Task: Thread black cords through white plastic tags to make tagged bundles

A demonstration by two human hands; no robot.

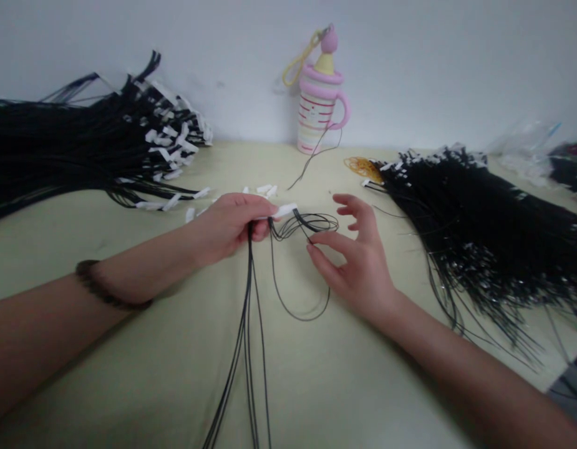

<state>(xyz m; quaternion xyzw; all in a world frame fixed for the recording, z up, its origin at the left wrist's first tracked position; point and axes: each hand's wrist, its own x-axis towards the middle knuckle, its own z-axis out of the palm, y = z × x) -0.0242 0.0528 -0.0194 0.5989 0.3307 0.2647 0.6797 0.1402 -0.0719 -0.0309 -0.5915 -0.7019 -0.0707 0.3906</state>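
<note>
My left hand (244,218) is closed on a white paper strip (286,210) and the black cords (244,324) attached to it. Several cords hang from below its fingers toward the front of the table. To the right of the strip, thin black cord forms loose loops (320,222). My right hand (356,255) pinches one strand of this cord between thumb and forefinger, its other fingers raised and curled. A slack loop of the strand droops between the two hands. A dark beaded bracelet (113,288) circles my left wrist.
At the left lies a large pile of black cords (58,143) with white tabs. Another bundle (494,231) spreads at the right, beside an orange coil (362,166). A pink-and-white cup-shaped container (316,115) stands by the wall. A clear plastic bag (526,153) lies at the far right.
</note>
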